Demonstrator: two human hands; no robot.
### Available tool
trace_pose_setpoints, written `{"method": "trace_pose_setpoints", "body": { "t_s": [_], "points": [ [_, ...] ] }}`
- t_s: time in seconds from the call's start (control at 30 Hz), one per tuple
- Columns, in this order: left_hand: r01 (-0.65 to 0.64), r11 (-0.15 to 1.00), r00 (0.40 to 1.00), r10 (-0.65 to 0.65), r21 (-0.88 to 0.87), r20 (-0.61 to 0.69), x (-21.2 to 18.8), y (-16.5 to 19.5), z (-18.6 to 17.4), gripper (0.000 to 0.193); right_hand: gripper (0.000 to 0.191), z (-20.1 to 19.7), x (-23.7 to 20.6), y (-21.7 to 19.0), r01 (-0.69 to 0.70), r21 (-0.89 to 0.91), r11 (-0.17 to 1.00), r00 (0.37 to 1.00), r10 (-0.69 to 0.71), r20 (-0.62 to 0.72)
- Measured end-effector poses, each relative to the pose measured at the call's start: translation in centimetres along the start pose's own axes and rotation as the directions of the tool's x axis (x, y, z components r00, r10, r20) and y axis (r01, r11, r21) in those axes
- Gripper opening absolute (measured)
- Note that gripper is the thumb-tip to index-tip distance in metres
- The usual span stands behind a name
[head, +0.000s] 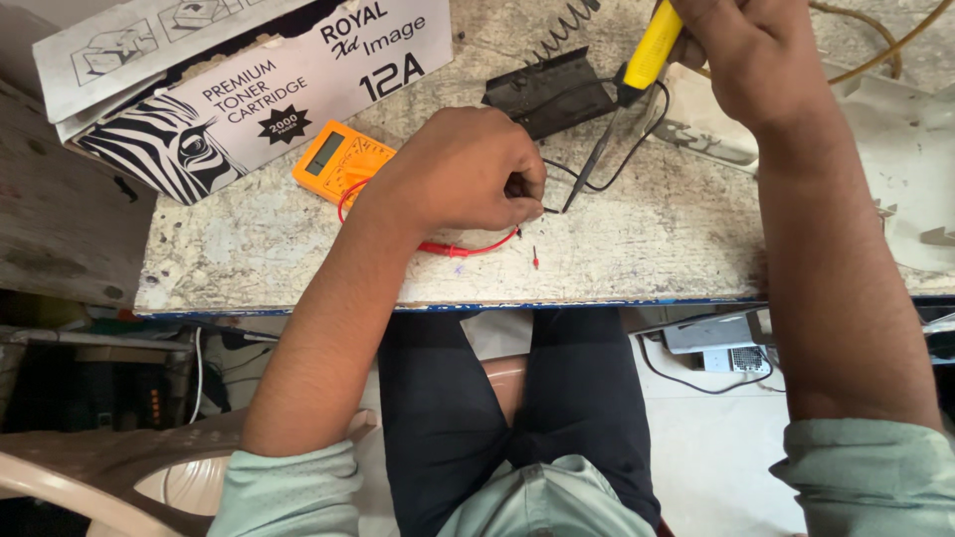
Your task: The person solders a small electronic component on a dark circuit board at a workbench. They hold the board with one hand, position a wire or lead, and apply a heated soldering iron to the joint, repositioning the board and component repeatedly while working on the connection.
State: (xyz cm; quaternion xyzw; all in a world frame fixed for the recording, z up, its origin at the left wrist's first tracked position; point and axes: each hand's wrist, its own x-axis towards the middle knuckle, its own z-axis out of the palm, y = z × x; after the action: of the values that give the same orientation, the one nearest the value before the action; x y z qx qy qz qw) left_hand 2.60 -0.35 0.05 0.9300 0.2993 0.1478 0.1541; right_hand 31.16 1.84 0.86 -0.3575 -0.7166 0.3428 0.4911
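My right hand [741, 55] grips a soldering iron [637, 80] with a yellow handle, its dark tip slanting down to a spot just right of my left fingers. My left hand [463, 169] pinches the end of a thin black wire [622, 164] on the worn worktop [647, 239], right at the iron's tip. A red lead [463, 249] curls out from under my left hand, and its loose red end lies nearby. An orange multimeter [333, 159] lies partly hidden behind my left wrist.
A black soldering stand [547, 89] with a coil spring sits behind the hands. A white cardboard box [249, 80] with a zebra print stands at the back left. White plastic parts [895, 129] lie right. A plastic chair [99, 467] and floor cables are below.
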Motion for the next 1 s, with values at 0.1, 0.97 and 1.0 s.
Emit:
{"method": "trace_pose_setpoints", "body": {
  "t_s": [0.1, 0.97, 1.0],
  "points": [
    [-0.008, 1.000, 1.000, 0.008, 0.005, -0.004, 0.0, 0.0, 0.0, 0.015, 0.019, -0.2, -0.1, 0.2, -0.014, 0.026, 1.000, 1.000, 0.014, 0.001],
    [-0.007, 1.000, 1.000, 0.007, 0.023, -0.013, -0.2, 0.2, -0.2, 0.014, 0.020, -0.8, -0.5, 2.2, -0.095, 0.033, 0.995, 0.993, 0.097, -0.067],
    [-0.010, 1.000, 1.000, 0.010, 0.021, -0.012, -0.1, 0.2, -0.2, 0.014, 0.019, -1.0, -0.6, 2.6, -0.031, -0.074, 0.997, 0.999, 0.028, -0.046]
  ]
}}
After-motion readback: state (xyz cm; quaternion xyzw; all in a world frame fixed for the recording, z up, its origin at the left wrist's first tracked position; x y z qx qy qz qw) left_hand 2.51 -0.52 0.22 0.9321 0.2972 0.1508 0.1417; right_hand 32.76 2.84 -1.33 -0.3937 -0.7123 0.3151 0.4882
